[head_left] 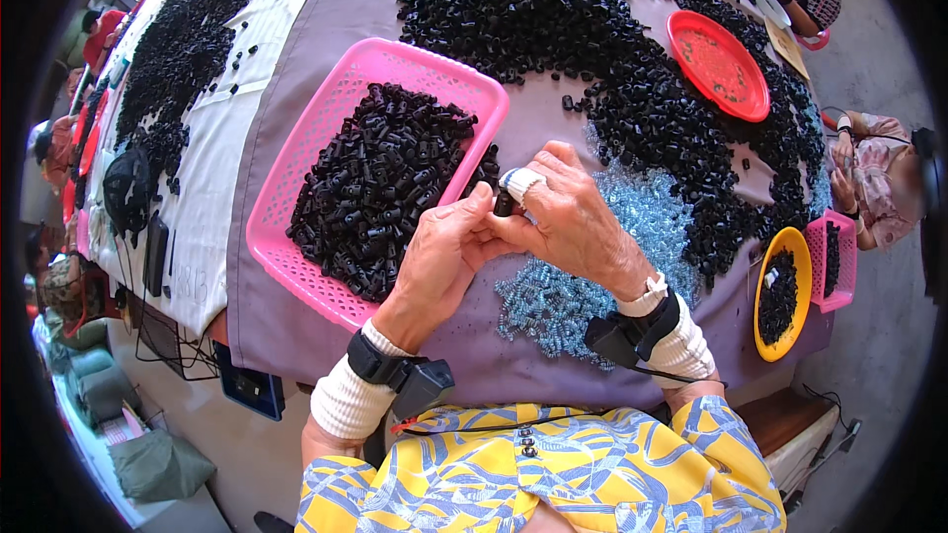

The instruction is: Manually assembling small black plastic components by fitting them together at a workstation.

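My left hand (441, 255) and my right hand (576, 222) meet over the table beside a pink basket. Between their fingertips is a small black plastic piece (504, 202), mostly covered by the fingers. Both hands are closed in a pinch at it, and which fingers bear on it is partly hidden. White tape (520, 181) wraps a finger of my right hand. Just left of my hands, the pink basket (476, 89) holds a heap of small black plastic pieces with holes (380, 192). A pile of small pale-blue springs (563, 306) lies below and to the right of my right hand.
A large heap of black pieces (523, 20) covers the far table. On it sits a red tray (719, 64). At right stand a yellow dish (802, 281) and a small pink basket (844, 255). Other people sit around; one (879, 178) works at right. Another table (212, 188) adjoins at left.
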